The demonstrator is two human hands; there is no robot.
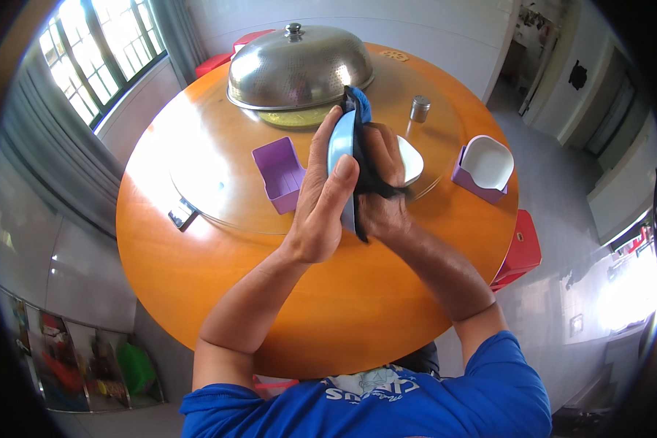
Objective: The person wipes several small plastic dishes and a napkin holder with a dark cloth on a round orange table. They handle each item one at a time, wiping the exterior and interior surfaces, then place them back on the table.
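Above the table's near half, my left hand (320,216) grips a light blue shallow dish (340,141), which is tilted up on its edge. My right hand (384,150) presses a black cloth with a blue side (366,159) against the dish's other face. That face is hidden by the cloth. To the left of my left hand stands a purple plastic holder (279,169), open at the front. Partly hidden behind my right hand lies a white dish (411,161). Farther right, a second purple holder (473,185) has a white dish (488,161) in it.
A perforated metal dome cover (301,68) sits over a yellow-green base (295,118) on the glass turntable (224,205). A metal shaker (420,108) stands to its right. A phone (183,213) lies on the round wooden table (306,317). Red stools (517,249) surround it.
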